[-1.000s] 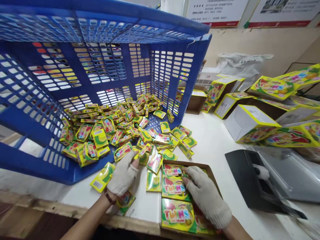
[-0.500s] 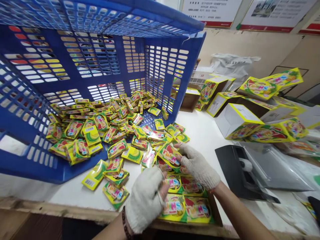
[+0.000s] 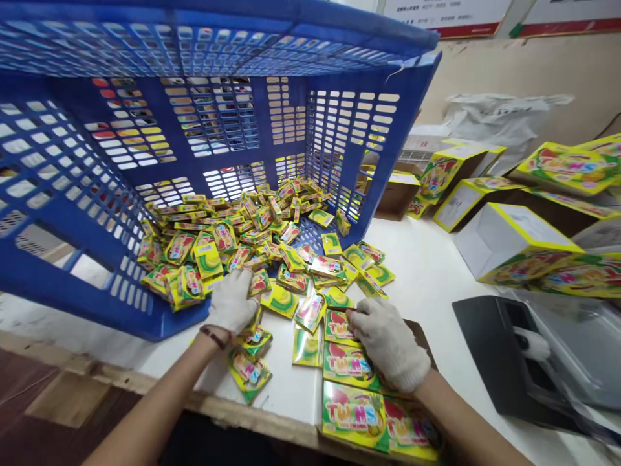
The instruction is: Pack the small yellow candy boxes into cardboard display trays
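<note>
My left hand (image 3: 233,301), in a white fingerless glove, reaches into the loose packs at the crate's front edge. Its fingers are curled against a small yellow-green TWINS pack (image 3: 261,282); part of the grip is hidden. Gloved alike, my right hand (image 3: 388,343) lies over an open carton (image 3: 423,343) at the table's front. Its fingertips pinch the right edge of a TWINS pack (image 3: 338,325) in the carton's far row. More packs (image 3: 354,414) lie flat in rows nearer me, some covered by my right hand and forearm.
A blue plastic crate (image 3: 373,155) lies on its side, with many packs spilling from it onto the white table (image 3: 412,252). Several printed cartons (image 3: 514,239) stand at the right. In front of them are a black tool (image 3: 485,349) and clear plastic film (image 3: 577,336).
My left hand has moved away from the carton, leftward to the loose packs. The pack my right hand held above the carton now lies in its far row. The view has shifted left.
</note>
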### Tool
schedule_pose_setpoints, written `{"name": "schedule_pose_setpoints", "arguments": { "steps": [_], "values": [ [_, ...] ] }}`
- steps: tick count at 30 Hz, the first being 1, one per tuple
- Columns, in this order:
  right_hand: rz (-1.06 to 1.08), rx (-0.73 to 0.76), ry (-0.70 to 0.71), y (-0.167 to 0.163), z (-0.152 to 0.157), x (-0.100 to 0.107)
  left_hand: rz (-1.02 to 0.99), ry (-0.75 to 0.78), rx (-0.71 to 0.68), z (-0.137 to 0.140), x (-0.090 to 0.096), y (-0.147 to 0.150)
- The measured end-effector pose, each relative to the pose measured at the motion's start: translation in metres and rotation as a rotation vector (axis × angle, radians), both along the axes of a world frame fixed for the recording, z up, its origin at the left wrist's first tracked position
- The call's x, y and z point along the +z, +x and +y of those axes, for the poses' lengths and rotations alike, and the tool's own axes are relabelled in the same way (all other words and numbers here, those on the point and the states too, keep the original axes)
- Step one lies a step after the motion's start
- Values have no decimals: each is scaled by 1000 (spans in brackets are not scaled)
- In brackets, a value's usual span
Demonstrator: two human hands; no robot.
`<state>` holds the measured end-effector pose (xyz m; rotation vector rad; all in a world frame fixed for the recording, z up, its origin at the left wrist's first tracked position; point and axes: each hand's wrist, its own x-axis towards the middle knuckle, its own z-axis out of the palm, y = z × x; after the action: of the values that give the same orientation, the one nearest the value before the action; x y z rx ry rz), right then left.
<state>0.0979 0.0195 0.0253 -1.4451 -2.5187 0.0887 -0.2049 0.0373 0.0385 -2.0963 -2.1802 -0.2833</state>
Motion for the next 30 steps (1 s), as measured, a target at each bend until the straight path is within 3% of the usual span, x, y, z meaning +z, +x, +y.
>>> {"name": "schedule_pose_setpoints", "arguments": {
  "steps": [5,11,15,19,24,27,30],
  "values": [
    [-159,70,23,-7,-19,9,99,-43,28,6,-7,-9],
    [224,20,96,2,-29,17,51,-182,57,18,-8,-4],
    [432,29,194,7,-38,17,-323,-179,131,27,3,-14],
    [578,-23,226,-11,-47,22,-807,61,-42,0,26,19],
    [652,-62,55,-30,-49,46,-1123,-188,-324,-57,45,93],
    [523,-73,-223,-2,-45,63,-899,-123,-329,-69,36,89],
    [263,-123,-578,47,-48,72,-333,-104,-170,-60,13,52]
  ]
}}
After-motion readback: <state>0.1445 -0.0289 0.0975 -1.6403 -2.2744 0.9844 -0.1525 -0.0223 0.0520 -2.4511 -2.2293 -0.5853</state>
